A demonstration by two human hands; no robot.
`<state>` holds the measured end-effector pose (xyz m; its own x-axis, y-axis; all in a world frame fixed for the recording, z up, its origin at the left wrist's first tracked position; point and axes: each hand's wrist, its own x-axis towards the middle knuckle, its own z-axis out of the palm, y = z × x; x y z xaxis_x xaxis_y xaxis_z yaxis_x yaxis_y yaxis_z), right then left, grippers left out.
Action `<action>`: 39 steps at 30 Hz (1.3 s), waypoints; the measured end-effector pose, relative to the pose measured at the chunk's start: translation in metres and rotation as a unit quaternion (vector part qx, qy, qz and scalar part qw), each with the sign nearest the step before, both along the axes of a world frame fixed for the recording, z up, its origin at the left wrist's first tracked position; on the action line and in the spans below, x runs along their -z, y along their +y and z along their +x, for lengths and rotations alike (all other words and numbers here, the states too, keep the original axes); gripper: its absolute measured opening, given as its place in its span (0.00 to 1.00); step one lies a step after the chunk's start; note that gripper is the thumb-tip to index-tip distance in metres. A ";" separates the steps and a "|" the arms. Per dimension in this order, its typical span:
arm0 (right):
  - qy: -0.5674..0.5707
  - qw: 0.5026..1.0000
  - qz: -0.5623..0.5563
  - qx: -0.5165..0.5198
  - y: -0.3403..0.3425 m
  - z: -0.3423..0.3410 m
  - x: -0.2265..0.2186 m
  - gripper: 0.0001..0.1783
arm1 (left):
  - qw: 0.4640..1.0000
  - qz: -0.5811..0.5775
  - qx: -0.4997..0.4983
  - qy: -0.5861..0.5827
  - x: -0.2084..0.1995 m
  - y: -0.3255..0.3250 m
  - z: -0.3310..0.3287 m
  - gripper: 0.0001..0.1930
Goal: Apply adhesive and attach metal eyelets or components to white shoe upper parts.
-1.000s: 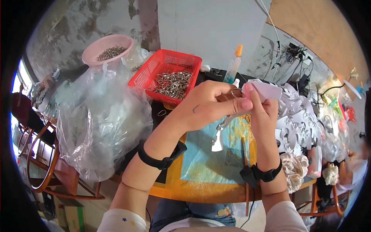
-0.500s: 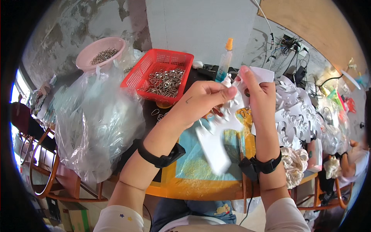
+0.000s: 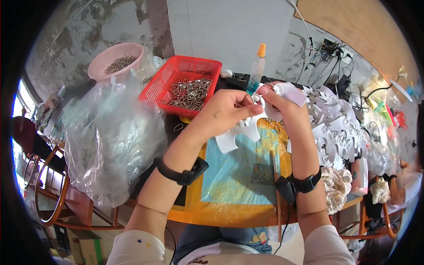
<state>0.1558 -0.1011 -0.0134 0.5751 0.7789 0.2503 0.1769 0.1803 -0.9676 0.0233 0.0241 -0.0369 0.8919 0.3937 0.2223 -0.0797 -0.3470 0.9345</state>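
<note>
Above the middle of the table, both my hands work on a white cut-out piece (image 3: 240,134) of thin sheet material with lobed edges. My left hand (image 3: 221,114) is closed, thumb and fingers pinching its near side. Closed too, my right hand (image 3: 286,106) grips the far side, where a white flap (image 3: 291,93) sticks out past the fingers. A small ring-like bit shows between the hands, partly hidden by the fingers. Beneath lies a blue sheet (image 3: 229,176) with yellowish specks, a thin brown stick (image 3: 275,168) and a dark square patch (image 3: 263,173). Several loose metal rings (image 3: 277,126) lie near my right hand.
A red basket (image 3: 152,90) and a pink basket (image 3: 95,66) hold metal rings. A large clear plastic bag (image 3: 112,145) fills the left. The orange-capped bottle (image 3: 257,70) stands behind my hands. White cut-outs (image 3: 338,128) are heaped right, above crumpled cloth (image 3: 333,190). Another person (image 3: 408,183) sits far right.
The white piece has swung up and away from me, uncovering the dark square patch on the blue sheet. My right hand has tipped leftward and lowered slightly; both hands keep their grip.
</note>
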 end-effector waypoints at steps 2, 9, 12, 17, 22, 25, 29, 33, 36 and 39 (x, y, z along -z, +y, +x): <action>0.022 0.999 0.030 0.004 0.004 -0.001 0.005 0.10 | 0.998 -0.051 0.033 -0.004 -0.003 0.010 -0.006 0.17; 0.047 0.998 0.034 0.020 0.010 0.010 0.013 0.11 | 0.995 0.080 0.064 0.006 0.000 0.008 -0.002 0.12; 0.012 0.999 0.037 0.025 0.007 0.007 0.011 0.12 | 0.997 0.074 0.026 0.010 0.000 0.003 -0.002 0.09; 0.085 0.994 0.060 -0.031 -0.003 0.012 0.004 0.26 | 0.994 0.109 0.002 0.008 -0.004 0.004 -0.006 0.14; 0.049 0.993 0.042 0.099 -0.012 0.011 0.006 0.22 | 0.999 -0.016 0.042 -0.024 0.003 0.039 -0.019 0.12; 0.102 0.990 0.056 0.075 -0.022 0.028 0.016 0.19 | 0.995 -0.054 0.039 -0.074 -0.003 0.046 -0.020 0.11; 0.213 0.971 0.105 -0.039 -0.048 0.041 0.037 0.19 | 0.996 -0.035 0.039 -0.068 -0.006 0.042 -0.018 0.12; 0.229 0.966 0.097 -0.072 -0.073 0.035 0.050 0.19 | 0.996 -0.023 0.054 -0.068 -0.006 0.041 -0.016 0.12; 0.171 0.980 0.070 -0.076 -0.083 0.030 0.056 0.16 | 0.997 0.003 0.056 -0.050 -0.010 0.041 -0.018 0.12; 0.116 0.993 0.022 -0.006 -0.086 0.028 0.061 0.17 | 0.996 -0.011 0.067 -0.051 -0.010 0.046 -0.020 0.11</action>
<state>0.1834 -0.1876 -0.0743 0.6120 0.7771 0.1469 -0.0521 0.2250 -0.9730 0.0036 0.0701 -0.0273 0.9100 0.2789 0.3068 -0.2180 -0.3074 0.9263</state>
